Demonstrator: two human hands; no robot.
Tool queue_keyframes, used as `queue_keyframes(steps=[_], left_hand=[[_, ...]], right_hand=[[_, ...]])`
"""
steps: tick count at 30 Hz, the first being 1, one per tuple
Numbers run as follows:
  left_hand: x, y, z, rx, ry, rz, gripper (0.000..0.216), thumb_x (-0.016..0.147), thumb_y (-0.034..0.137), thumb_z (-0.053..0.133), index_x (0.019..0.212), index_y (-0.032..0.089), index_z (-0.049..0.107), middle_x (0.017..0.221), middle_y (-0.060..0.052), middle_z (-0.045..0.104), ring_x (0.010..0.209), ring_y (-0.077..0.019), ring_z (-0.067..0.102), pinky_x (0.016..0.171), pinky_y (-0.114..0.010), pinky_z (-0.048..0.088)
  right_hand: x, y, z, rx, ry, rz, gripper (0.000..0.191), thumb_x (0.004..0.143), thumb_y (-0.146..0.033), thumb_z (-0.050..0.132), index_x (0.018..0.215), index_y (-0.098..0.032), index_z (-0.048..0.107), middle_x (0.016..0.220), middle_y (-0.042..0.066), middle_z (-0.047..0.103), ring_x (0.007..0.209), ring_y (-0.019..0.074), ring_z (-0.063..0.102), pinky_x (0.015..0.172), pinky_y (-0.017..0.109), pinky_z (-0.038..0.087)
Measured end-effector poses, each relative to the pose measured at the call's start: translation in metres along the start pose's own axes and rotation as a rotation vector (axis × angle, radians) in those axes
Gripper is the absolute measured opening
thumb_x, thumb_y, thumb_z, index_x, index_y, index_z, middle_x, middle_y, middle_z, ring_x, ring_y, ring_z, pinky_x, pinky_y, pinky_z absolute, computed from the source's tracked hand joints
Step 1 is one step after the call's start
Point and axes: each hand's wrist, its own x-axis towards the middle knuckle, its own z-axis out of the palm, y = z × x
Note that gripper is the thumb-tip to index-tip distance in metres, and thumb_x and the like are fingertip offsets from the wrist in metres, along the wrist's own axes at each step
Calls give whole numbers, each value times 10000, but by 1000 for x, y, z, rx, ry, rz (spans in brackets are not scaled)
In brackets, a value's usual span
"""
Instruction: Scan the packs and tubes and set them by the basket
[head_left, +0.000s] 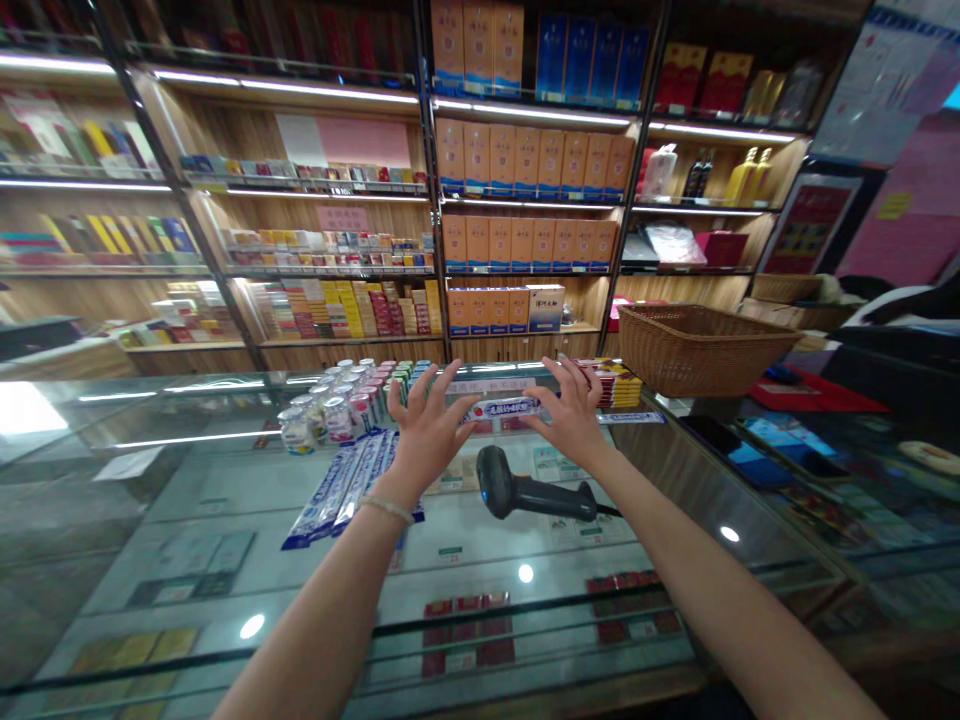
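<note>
Both my hands hold one long candy stick pack (504, 408), white and blue with a red dot, level above the glass counter (225, 560). My left hand (425, 428) pinches its left end, the other fingers spread. My right hand (571, 413) pinches the right end. Below them a black barcode scanner (529, 490) lies on the glass. Several similar blue-and-white stick packs (341, 490) lie fanned out to the left of my left wrist.
Small white bottles (330, 405) and rows of gum packs (397, 380) stand at the counter's far side. A wicker basket (694, 348) sits at the right. Shelves of cartons and boxes (525, 160) fill the back wall. A dark till area (892, 350) is far right.
</note>
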Motion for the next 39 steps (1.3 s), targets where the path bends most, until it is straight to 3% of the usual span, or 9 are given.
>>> queue_keyframes(steps=[3,5,11,17,22,30,39], left_hand=[[1,-2,-1,1,-13,-50,234,880,438,758,1104,370,763,1631,-55,493,1507,-372,380,1249,-684,32],[1,-4,-2,-4,-23,-82,244,879,451,757,1109,370,768,1639,-70,479,1508,-384,375,1236,-700,63],[3,-5,-2,-8,-36,-106,235,880,440,755,1104,374,776,1634,-72,484,1509,-390,368,1222,-712,93],[6,1,-1,-8,-59,-95,216,887,435,740,1087,364,778,1634,-68,484,1509,-396,362,1214,-726,87],[26,12,-4,-16,-162,-108,247,905,418,714,1129,353,796,1639,-99,466,1506,-421,343,1197,-741,133],[80,62,-7,13,-323,-81,264,915,393,695,1152,351,803,1683,-57,400,1551,-413,275,1229,-739,86],[104,147,36,-94,-370,-101,268,895,428,730,1151,392,801,1693,-23,389,1550,-420,274,1218,-756,147]], right_hand=[[0,4,-2,7,-31,34,524,879,-562,734,1303,-263,663,1617,157,429,1546,367,296,1252,609,148],[0,7,-2,15,-31,87,551,897,-595,697,1316,-240,650,1634,179,394,1552,372,280,1248,620,161],[2,16,4,85,-14,244,300,997,-502,582,1011,-250,744,1661,131,370,1556,361,266,1204,658,211],[5,20,6,108,-19,262,172,949,-380,658,936,-227,734,1632,142,432,1555,363,261,1197,664,191],[14,28,-5,74,-49,266,140,958,-327,641,933,-216,723,1624,147,454,1550,345,280,1216,664,154],[24,80,-36,-31,-52,295,162,975,-323,610,1002,-216,728,1639,136,437,1563,347,253,1231,681,122],[-23,159,-64,-167,-27,378,187,964,-300,561,996,-207,720,1618,149,452,1543,340,271,1223,669,155]])
